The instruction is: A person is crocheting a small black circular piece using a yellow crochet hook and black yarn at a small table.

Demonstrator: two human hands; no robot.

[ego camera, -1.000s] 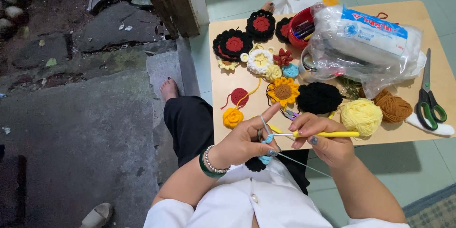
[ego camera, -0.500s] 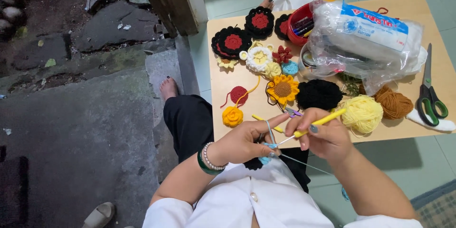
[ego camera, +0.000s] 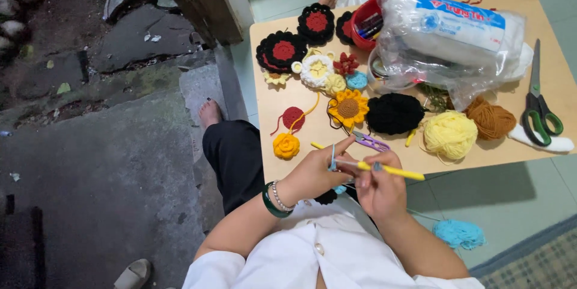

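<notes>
Right hand (ego camera: 380,190) grips a yellow hook (ego camera: 384,169) over the table (ego camera: 481,150) edge; left hand (ego camera: 315,172) pinches blue yarn (ego camera: 332,158); yarn balls (ego camera: 449,134), crocheted flowers (ego camera: 348,107), scissors (ego camera: 539,108) lie beyond.

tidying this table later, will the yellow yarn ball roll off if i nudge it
The yellow yarn ball looks round and loosely wound, so it would probably roll a little, then stall. It sits near the table edge, so a push could drop it. Likely light and squashy.
</notes>
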